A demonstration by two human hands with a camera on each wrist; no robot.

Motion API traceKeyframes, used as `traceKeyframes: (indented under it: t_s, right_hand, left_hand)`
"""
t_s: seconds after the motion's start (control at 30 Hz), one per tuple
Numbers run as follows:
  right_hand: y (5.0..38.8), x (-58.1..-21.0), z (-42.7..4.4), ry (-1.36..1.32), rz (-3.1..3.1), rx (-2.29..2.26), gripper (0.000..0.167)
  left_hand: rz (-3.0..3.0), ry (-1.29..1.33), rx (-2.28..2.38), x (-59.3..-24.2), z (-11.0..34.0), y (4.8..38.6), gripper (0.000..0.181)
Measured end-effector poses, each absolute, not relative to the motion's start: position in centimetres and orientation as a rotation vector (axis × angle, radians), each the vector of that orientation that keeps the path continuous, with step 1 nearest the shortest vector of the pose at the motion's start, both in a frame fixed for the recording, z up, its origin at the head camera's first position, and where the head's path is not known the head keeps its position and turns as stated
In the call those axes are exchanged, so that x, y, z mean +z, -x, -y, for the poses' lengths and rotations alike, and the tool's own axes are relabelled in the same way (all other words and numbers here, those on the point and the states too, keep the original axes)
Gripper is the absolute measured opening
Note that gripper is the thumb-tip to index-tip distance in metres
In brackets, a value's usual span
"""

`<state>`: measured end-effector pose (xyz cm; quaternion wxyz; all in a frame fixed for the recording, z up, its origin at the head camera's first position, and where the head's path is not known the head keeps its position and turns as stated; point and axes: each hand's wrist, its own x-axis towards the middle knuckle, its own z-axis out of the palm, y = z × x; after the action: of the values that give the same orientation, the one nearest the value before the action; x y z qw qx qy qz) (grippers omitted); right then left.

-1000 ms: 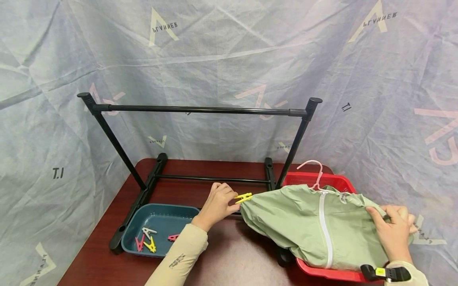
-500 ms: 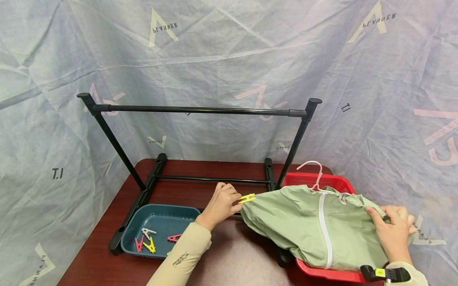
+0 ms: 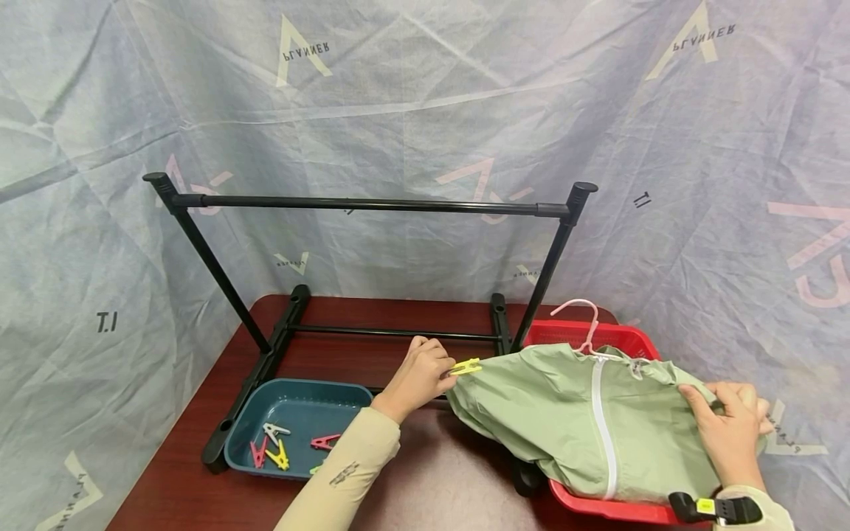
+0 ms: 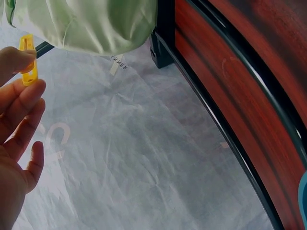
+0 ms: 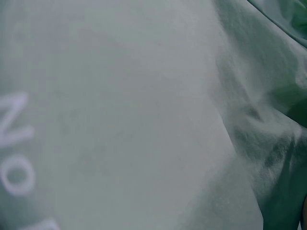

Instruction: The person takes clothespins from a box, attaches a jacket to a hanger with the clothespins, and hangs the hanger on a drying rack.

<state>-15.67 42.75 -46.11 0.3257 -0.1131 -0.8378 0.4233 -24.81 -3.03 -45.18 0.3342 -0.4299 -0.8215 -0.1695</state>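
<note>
My left hand [image 3: 418,375] pinches a yellow clothespin [image 3: 466,366] between thumb and fingertips, beside the left shoulder of a light green zip jacket [image 3: 531,405]. In the left wrist view the clothespin [image 4: 29,60] stands upright just below the green cloth [image 4: 96,24]; whether it touches the cloth I cannot tell. The jacket hangs on a pink hanger [image 3: 589,324] and lies over a red basket [image 3: 617,335]. On the other side, my right hand [image 3: 730,424] grips the jacket's edge, thumb on top. Pale green cloth [image 5: 134,115] fills the right wrist view.
A black rack [image 3: 372,204] stands on the dark red table [image 3: 199,442], its upper bar above the hands. At the left a blue tray [image 3: 312,391] holds several clothespins, including a white one [image 3: 275,431] and a pink one [image 3: 325,441]. A printed cloth backdrop [image 3: 398,96] surrounds the table.
My left hand has moved slightly right with the yellow clothespin, toward the jacket's shoulder. My right hand and the jacket have stayed in place.
</note>
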Motion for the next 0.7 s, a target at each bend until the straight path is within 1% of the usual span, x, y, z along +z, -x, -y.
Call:
traceKeyframes:
  t_s: [0.07,0.23,0.33,0.53,0.7]
  right_hand:
    - [15.6,-46.1,-42.7,0.288,2.190,1.121,0.021]
    - [15.6,-46.1,-42.7,0.293,2.192,1.119,0.021]
    - [15.6,-46.1,-42.7,0.299,2.195,1.126,0.020]
    - [15.6,-46.1,-42.7,0.310,2.202,1.119,0.021]
    - [15.7,-45.9,-42.6,0.313,2.198,1.083,0.021]
  left_hand:
    - [2.145,1.124,-0.437,-45.2,2.9,24.8,0.032]
    - [2.158,1.117,-0.408,-45.1,2.6,24.9,0.039]
    - [2.170,1.108,-0.389,-44.9,2.4,24.9,0.037]
    - [2.191,1.106,-0.350,-45.0,2.2,25.0,0.027]
    - [2.204,1.119,-0.345,-45.0,1.9,25.1,0.026]
